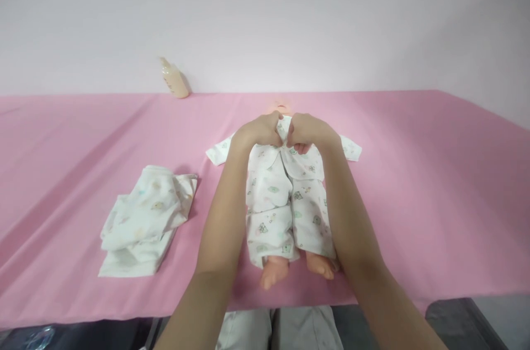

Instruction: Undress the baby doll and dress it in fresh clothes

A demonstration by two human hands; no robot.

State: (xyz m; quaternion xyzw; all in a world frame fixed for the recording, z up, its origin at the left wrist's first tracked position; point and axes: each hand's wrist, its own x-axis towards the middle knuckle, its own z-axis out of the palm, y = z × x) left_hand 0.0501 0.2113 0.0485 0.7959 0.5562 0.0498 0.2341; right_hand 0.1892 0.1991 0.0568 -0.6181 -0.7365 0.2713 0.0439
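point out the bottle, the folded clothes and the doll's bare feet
bottle [175, 83], head view, on the middle of its cream body
folded clothes [144, 217], head view, on the top layer of the pile
doll's bare feet [273, 271], head view, on the foot nearer the left arm

This looked like an infant-care training room rather than a home. A pink sheet [414, 184] covered a long table against a bare white wall [331, 19], with a lotion bottle [174, 79] at eleven o'clock and folded baby clothes [144, 220] at nine o'clock beside a dressed baby doll [285, 201].
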